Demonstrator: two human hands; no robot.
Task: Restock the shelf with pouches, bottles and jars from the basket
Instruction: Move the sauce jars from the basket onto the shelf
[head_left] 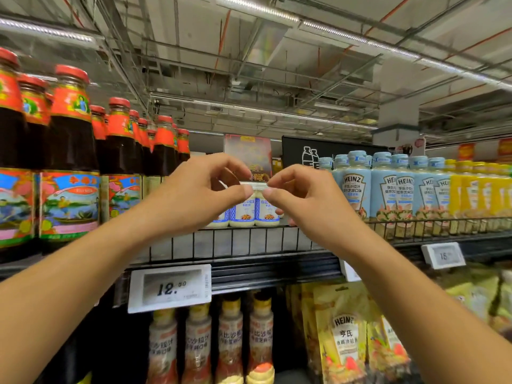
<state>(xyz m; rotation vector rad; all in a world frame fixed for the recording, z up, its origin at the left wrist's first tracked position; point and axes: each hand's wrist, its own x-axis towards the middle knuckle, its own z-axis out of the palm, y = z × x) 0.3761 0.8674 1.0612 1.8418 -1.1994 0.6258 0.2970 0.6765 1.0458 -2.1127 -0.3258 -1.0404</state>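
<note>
The left forearm [83, 270] and the right forearm [401, 281] are bare from the lower edges of the view up to the wrists, slender and smooth. The left hand [203, 194] and the right hand [304, 198] are bare too. The thumbnails that show are cut short and plain, and the knuckles are lightly creased.

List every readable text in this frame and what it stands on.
"HEINZ": pale blue bottles.
"HEINZ": yellow pouch.
"12.50": left price tag.
Right price tag: digits blurred.
Dark sauce bottles, white jars: labels too blurred to read.
</note>
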